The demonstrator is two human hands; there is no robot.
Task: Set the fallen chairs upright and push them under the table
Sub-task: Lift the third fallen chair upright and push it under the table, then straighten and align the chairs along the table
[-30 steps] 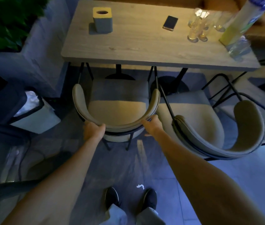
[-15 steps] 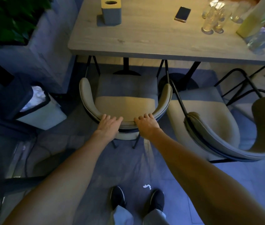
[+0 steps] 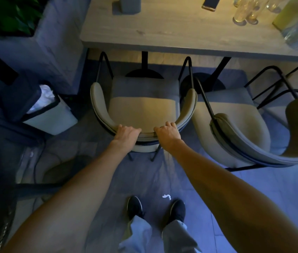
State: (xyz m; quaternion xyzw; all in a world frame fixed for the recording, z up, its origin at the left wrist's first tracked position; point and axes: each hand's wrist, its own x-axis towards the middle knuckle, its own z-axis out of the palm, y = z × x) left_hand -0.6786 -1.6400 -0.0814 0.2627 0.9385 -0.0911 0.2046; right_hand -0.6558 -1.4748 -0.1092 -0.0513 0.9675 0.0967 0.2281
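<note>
An upright grey upholstered chair (image 3: 142, 110) stands in front of me, its seat front under the edge of the wooden table (image 3: 172, 33). My left hand (image 3: 127, 135) and my right hand (image 3: 167, 133) both rest on the top of its curved backrest, fingers curled over the rim. A second chair of the same kind (image 3: 239, 128) lies tipped on its side to the right, its black metal legs pointing toward the table.
On the table stand a tissue box (image 3: 130, 4), a phone (image 3: 211, 2), several glasses (image 3: 245, 13) and a bottle (image 3: 290, 13). A lined waste bin (image 3: 51, 114) sits at the left by a planter. My shoes (image 3: 155, 209) are on the tiled floor.
Both hands shifted from the backrest's outer sides to its middle top. The chair has slid a little toward the table.
</note>
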